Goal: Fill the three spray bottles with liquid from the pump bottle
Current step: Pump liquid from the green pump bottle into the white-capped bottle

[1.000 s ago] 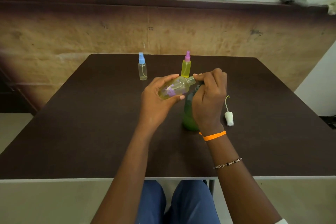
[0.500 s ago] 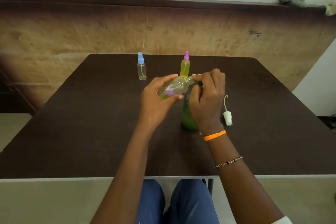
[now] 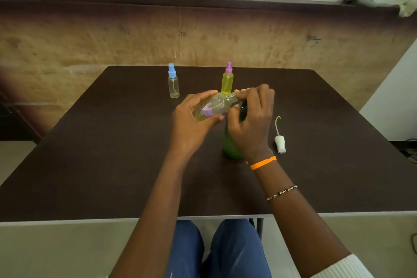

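Matt dark brown table; 3 clear glossy plastic spray bottles, one tilted, one blue-capped, one pink-capped; smooth green plastic pump bottle; white plastic sprayer head

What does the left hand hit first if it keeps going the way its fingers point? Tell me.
Probably the right hand, just past the tilted bottle that the left hand grips; its fingers point rightward, though depth is unclear.

no readable text, purple print on held bottle blurred, wall marks illegible
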### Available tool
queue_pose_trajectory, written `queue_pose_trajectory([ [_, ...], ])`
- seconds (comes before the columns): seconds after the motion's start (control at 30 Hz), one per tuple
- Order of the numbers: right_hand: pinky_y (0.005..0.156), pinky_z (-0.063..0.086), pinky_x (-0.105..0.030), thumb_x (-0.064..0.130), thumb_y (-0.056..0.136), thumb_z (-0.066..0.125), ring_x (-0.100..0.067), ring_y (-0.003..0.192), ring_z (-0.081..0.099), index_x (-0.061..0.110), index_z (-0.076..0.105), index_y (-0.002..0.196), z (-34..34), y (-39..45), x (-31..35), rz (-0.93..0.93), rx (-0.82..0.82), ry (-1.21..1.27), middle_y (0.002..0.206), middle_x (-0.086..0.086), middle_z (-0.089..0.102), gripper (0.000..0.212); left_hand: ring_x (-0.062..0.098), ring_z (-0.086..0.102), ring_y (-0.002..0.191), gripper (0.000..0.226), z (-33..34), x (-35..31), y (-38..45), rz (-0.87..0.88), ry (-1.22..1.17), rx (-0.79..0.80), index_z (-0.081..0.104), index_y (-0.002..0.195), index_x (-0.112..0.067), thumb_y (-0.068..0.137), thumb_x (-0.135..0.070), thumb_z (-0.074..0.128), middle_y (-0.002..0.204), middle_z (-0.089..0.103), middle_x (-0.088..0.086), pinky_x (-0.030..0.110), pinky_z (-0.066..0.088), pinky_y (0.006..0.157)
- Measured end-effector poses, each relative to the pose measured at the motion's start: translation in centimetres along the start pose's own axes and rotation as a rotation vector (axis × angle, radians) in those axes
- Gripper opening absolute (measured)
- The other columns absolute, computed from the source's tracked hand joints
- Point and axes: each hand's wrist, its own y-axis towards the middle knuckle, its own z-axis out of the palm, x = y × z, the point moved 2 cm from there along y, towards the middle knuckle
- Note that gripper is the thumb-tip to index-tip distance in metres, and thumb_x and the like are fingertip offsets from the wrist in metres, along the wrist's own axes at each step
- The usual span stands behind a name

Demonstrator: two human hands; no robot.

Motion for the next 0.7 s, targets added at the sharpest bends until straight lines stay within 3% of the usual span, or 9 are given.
queue_pose_trajectory([
  [0.17,0.062,0.044,-0.047,0.004,0.068,0.046,-0.025,0.078,0.04,-0.004,0.06,0.082,-0.1,-0.4,-0.3,-0.04,-0.019,-0.064,0.079,-0.018,0.049,0.021,-0.004,0.061,0.093,0.056,0.2,-0.1,0.0,0.021,0.01,0.002,0.066,0.112,-0.014,0.061,0.003,0.082,0.109,0.065,0.006,0.01,0.047,0.082],
  [0.7,0.062,0.039,-0.041,0.006,0.068,0.047,-0.025,0.075,0.039,-0.003,0.058,0.078,-0.1,0.0,0.1,-0.012,-0.025,-0.111,0.077,-0.018,0.05,0.018,-0.006,0.061,0.091,0.056,0.1,-0.2,0.3,0.016,0.008,0.003,0.066,0.112,-0.013,0.061,0.002,0.083,0.109,0.065,0.006,0.009,0.046,0.079],
])
